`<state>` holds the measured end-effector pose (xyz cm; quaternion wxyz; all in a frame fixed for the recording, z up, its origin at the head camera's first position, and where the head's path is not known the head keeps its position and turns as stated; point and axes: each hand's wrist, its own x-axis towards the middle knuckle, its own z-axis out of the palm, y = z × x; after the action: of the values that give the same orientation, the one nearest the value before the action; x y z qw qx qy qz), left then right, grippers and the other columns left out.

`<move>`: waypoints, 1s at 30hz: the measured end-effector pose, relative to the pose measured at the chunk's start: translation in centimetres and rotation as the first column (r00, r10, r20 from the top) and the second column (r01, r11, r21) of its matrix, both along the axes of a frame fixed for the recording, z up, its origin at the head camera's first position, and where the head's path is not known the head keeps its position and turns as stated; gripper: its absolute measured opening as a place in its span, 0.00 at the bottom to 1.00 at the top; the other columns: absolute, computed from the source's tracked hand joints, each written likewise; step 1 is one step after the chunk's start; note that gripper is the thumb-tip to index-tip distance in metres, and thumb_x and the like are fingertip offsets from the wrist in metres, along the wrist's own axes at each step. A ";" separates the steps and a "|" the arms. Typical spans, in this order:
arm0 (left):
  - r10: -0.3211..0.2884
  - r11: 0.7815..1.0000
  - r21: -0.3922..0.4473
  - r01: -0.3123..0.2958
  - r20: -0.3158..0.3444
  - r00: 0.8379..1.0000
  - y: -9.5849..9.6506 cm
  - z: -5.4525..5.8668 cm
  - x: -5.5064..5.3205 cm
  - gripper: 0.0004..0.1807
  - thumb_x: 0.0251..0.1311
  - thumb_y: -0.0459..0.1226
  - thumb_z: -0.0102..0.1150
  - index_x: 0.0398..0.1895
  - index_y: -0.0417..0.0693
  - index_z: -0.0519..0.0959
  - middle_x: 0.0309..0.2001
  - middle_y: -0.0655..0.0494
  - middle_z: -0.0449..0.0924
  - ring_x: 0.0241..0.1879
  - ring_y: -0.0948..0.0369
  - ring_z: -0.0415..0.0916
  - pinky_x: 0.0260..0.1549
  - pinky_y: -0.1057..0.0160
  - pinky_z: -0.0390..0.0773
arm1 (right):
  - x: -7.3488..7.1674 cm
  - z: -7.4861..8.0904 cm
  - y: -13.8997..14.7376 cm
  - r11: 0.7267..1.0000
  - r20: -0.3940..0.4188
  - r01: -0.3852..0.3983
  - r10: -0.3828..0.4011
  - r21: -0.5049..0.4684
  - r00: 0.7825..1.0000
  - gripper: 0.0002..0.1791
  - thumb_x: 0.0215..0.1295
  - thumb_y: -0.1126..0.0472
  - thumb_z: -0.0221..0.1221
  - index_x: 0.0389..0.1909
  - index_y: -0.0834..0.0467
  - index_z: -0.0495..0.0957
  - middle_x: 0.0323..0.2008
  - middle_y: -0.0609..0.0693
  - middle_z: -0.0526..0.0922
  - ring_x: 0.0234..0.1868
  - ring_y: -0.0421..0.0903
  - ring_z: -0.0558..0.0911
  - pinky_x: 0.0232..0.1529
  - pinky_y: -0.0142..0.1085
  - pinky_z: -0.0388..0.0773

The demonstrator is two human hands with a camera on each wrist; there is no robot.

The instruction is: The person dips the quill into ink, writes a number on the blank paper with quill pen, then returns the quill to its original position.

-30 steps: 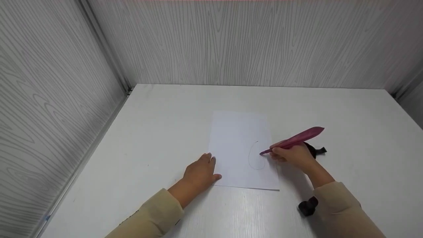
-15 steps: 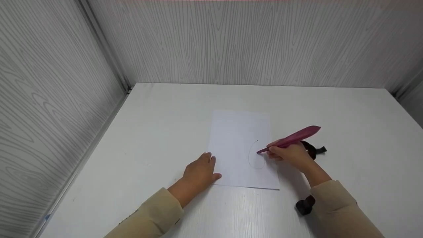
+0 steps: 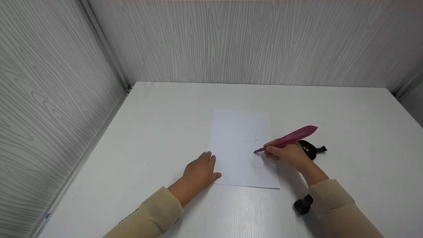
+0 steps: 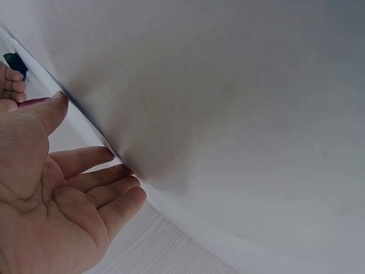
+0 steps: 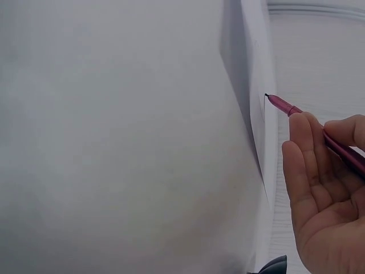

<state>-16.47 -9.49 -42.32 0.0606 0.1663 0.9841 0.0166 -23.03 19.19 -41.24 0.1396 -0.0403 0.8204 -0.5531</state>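
In the head view a white sheet of paper [image 3: 231,142] lies on the white table, bearing a thin curved pen line [image 3: 249,158]. My right hand [image 3: 287,154] pinches a maroon, feather-shaped pen [image 3: 297,134] between thumb and fingers. Its tip is at the paper, inside the curve. The right wrist view shows the dark tip of the pen [image 5: 279,104] right at the sheet. At the sheet's lower left edge rests my left hand [image 3: 200,172], flat with fingers extended. Seen from the left wrist, the fingertips of the left hand [image 4: 74,188] meet the paper's edge.
A glossy black rounded thing with a short stub [image 3: 310,150] lies behind the right hand, partly hidden by it. A small black object [image 3: 302,205] shows beside the right sleeve. Grey wood-grain panels [image 3: 211,43] enclose the white table [image 3: 158,119] at the back and sides.
My right hand and the pen have moved a little to the left, bringing the tip further inside the curve. The left hand has stayed on the paper's edge.
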 end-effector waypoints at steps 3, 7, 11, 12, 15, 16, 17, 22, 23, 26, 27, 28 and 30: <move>-0.001 1.000 -0.006 0.001 0.001 1.000 0.0 0.0 0.0 0.36 0.65 0.53 0.54 0.65 0.33 0.66 0.65 0.39 0.65 0.66 0.50 0.61 0.58 0.58 0.69 | 0.0 0.0 0.0 1.000 -0.009 -0.014 0.014 -0.012 1.000 0.18 0.64 0.59 0.61 0.49 0.67 0.79 0.38 0.56 0.85 0.39 0.46 0.85 0.42 0.36 0.81; -0.002 1.000 -0.009 0.002 0.006 1.000 0.0 0.0 0.0 0.36 0.66 0.53 0.53 0.65 0.33 0.66 0.65 0.39 0.64 0.66 0.50 0.60 0.59 0.57 0.67 | 0.0 -0.2 -0.1 0.999 -0.022 -0.038 0.038 -0.021 0.999 0.18 0.64 0.59 0.62 0.49 0.68 0.79 0.38 0.56 0.85 0.39 0.46 0.85 0.42 0.36 0.81; 0.011 1.000 0.007 -0.011 0.027 1.000 0.0 0.0 0.0 0.36 0.65 0.53 0.54 0.66 0.34 0.66 0.66 0.40 0.63 0.67 0.51 0.59 0.60 0.57 0.66 | -0.1 -0.4 -0.2 0.998 -0.032 -0.057 0.056 -0.013 0.998 0.17 0.64 0.58 0.62 0.49 0.66 0.80 0.38 0.55 0.85 0.39 0.46 0.85 0.42 0.36 0.81; 0.014 1.000 0.013 -0.014 0.031 0.999 0.0 0.0 0.0 0.36 0.65 0.52 0.54 0.66 0.34 0.65 0.67 0.40 0.63 0.67 0.51 0.58 0.60 0.57 0.66 | -0.1 -0.5 -0.3 0.998 -0.035 -0.061 0.061 -0.009 0.998 0.17 0.64 0.58 0.62 0.49 0.66 0.80 0.38 0.55 0.85 0.39 0.46 0.85 0.42 0.36 0.81; 0.019 1.000 0.023 -0.020 0.038 0.999 0.0 0.1 0.0 0.36 0.65 0.52 0.54 0.66 0.34 0.65 0.67 0.41 0.63 0.68 0.51 0.58 0.61 0.56 0.66 | -0.2 -0.6 -0.3 0.998 -0.039 -0.068 0.068 0.007 0.997 0.17 0.64 0.58 0.61 0.49 0.65 0.80 0.38 0.55 0.85 0.39 0.46 0.84 0.42 0.36 0.81; 0.018 1.000 0.024 -0.019 0.036 0.999 0.0 0.0 0.0 0.36 0.65 0.52 0.54 0.66 0.34 0.65 0.67 0.41 0.63 0.68 0.50 0.58 0.61 0.56 0.65 | -0.2 -0.6 -0.3 0.998 -0.039 -0.070 0.070 0.010 0.997 0.17 0.65 0.58 0.61 0.49 0.65 0.80 0.38 0.55 0.85 0.39 0.46 0.84 0.42 0.36 0.81; 0.017 1.000 0.023 -0.018 0.032 0.999 0.0 0.0 0.0 0.36 0.65 0.52 0.54 0.66 0.34 0.65 0.67 0.41 0.63 0.68 0.50 0.58 0.60 0.56 0.66 | -0.2 -0.6 -0.4 0.997 -0.038 -0.074 0.074 0.009 0.997 0.17 0.65 0.58 0.61 0.50 0.65 0.80 0.38 0.55 0.85 0.39 0.46 0.84 0.42 0.36 0.81; 0.015 1.000 0.017 -0.015 0.024 1.000 0.0 -0.1 -0.1 0.36 0.65 0.53 0.54 0.66 0.34 0.66 0.66 0.40 0.63 0.67 0.50 0.59 0.60 0.56 0.67 | -0.1 -0.5 -0.4 0.997 -0.025 -0.081 0.081 0.008 0.996 0.17 0.65 0.58 0.61 0.49 0.65 0.80 0.39 0.56 0.85 0.40 0.46 0.85 0.42 0.36 0.81; 0.015 1.000 0.016 -0.015 0.023 1.000 0.0 -0.1 -0.1 0.36 0.65 0.53 0.54 0.66 0.34 0.65 0.66 0.40 0.63 0.67 0.50 0.59 0.60 0.56 0.67 | -0.1 -0.5 -0.4 0.996 -0.025 -0.086 0.086 0.005 0.996 0.17 0.65 0.58 0.61 0.49 0.66 0.80 0.39 0.56 0.85 0.40 0.47 0.85 0.42 0.37 0.81; 0.014 1.000 0.012 -0.015 0.022 1.000 0.0 -0.1 -0.1 0.36 0.65 0.53 0.54 0.66 0.34 0.65 0.66 0.40 0.63 0.67 0.50 0.58 0.60 0.56 0.66 | -0.1 -0.6 -0.3 0.994 -0.027 -0.107 0.107 -0.004 0.994 0.18 0.64 0.58 0.62 0.49 0.67 0.80 0.38 0.57 0.85 0.39 0.47 0.85 0.42 0.37 0.81; 0.014 1.000 0.011 -0.014 0.021 1.000 0.0 -0.1 -0.1 0.36 0.65 0.53 0.54 0.66 0.34 0.65 0.66 0.40 0.63 0.67 0.50 0.58 0.60 0.56 0.66 | -0.1 -0.6 -0.3 0.993 -0.028 -0.115 0.114 -0.009 0.993 0.18 0.64 0.58 0.62 0.49 0.67 0.80 0.38 0.57 0.85 0.39 0.47 0.85 0.42 0.37 0.81; 0.013 1.000 0.012 -0.013 0.019 1.000 0.0 -0.1 0.0 0.36 0.65 0.53 0.54 0.66 0.34 0.65 0.66 0.40 0.63 0.67 0.50 0.58 0.60 0.56 0.66 | -0.1 -0.6 -0.3 0.992 -0.030 -0.125 0.124 -0.014 0.992 0.18 0.64 0.58 0.62 0.49 0.67 0.80 0.38 0.57 0.85 0.39 0.47 0.85 0.42 0.37 0.81; 0.010 1.000 0.012 -0.011 0.012 1.000 0.0 -0.1 0.0 0.36 0.65 0.53 0.54 0.65 0.34 0.66 0.66 0.40 0.64 0.67 0.50 0.59 0.60 0.56 0.67 | -0.1 -0.6 -0.3 0.991 -0.027 -0.135 0.134 -0.021 0.991 0.19 0.64 0.58 0.63 0.49 0.68 0.80 0.38 0.58 0.85 0.39 0.47 0.85 0.42 0.37 0.81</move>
<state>-16.47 -9.48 -42.40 0.0657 0.1614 0.9844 0.0237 -23.10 18.92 -41.86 0.1658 -0.1041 0.8111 -0.5512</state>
